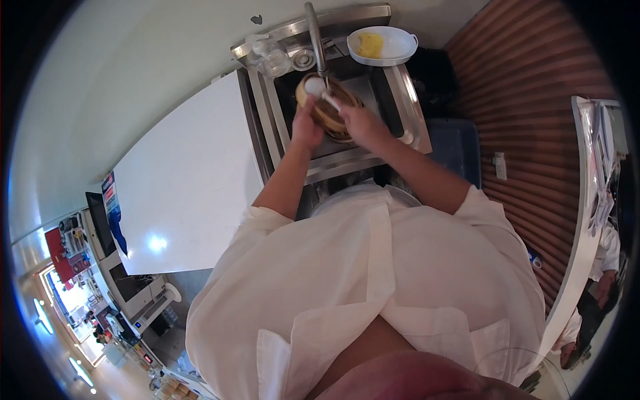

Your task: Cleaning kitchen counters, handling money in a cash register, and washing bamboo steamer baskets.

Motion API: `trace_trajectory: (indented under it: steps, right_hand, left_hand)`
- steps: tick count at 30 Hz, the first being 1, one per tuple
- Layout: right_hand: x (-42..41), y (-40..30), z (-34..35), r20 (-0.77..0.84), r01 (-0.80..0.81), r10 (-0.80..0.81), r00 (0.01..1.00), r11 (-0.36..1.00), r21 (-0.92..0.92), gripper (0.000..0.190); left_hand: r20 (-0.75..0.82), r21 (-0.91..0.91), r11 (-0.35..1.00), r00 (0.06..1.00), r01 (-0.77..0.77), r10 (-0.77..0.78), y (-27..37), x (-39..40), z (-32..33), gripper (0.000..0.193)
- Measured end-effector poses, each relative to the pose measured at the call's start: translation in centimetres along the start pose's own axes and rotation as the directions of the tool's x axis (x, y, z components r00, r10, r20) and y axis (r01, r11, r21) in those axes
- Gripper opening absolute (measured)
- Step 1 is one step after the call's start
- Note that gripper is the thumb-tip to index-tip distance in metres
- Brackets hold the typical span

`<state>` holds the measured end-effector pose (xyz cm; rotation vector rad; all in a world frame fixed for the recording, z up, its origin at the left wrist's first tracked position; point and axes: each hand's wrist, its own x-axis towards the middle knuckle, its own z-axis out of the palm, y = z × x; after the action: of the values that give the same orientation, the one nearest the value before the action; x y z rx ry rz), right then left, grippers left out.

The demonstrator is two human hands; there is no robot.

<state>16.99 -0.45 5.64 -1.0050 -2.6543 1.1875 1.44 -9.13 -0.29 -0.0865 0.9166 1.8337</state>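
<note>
My left hand [307, 127] grips the near-left side of a round bamboo steamer basket [327, 120], tilted over a stainless steel sink [370, 87]. In my right hand [364, 125] is the pale handle of a brush [331, 101]. A round white thing [315, 86], perhaps the brush's head, lies against the basket's upper left part; whether it joins the handle I cannot tell. The metal faucet [316, 40] reaches down over the basket, and a thin stream seems to fall from its tip. More round bamboo rims show beneath, partly hidden by my hands.
A white oval dish [395, 47] with a yellow cloth or sponge [370, 46] stands at the sink's back right. Clear pump bottles [270, 59] and a sink strainer [303, 59] stand back left. A large white surface [190, 180] adjoins the sink's left; a dark blue bin [454, 150] stands right.
</note>
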Motion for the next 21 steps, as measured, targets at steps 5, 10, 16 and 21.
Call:
trace_trajectory:
  steps: [5,10,16,21]
  right_hand:
    - [2.7,4.2,-1.8,-0.020,-0.160,0.162,0.987,0.984,0.073,0.032]
    - [-2.4,0.7,-0.2,0.176,-0.054,0.049,0.983,0.998,0.019,0.033]
    - [3.5,1.0,-0.1,-0.086,0.087,-0.073,0.994,0.980,0.177,0.030]
    - [2.6,6.7,0.2,0.123,-0.014,0.002,0.992,0.995,0.095,0.033]
  left_hand:
    - [0.096,0.028,0.993,0.989,-0.115,0.111,0.6,-1.5,0.8,0.048]
    - [-0.011,-0.095,0.978,0.983,-0.183,0.183,3.4,-0.9,-2.2,0.047]
    - [0.013,0.000,0.997,0.997,-0.081,0.081,-0.4,-2.5,1.7,0.041]
    - [0.053,-0.088,0.990,0.991,-0.114,0.119,3.1,-2.0,-0.5,0.041]
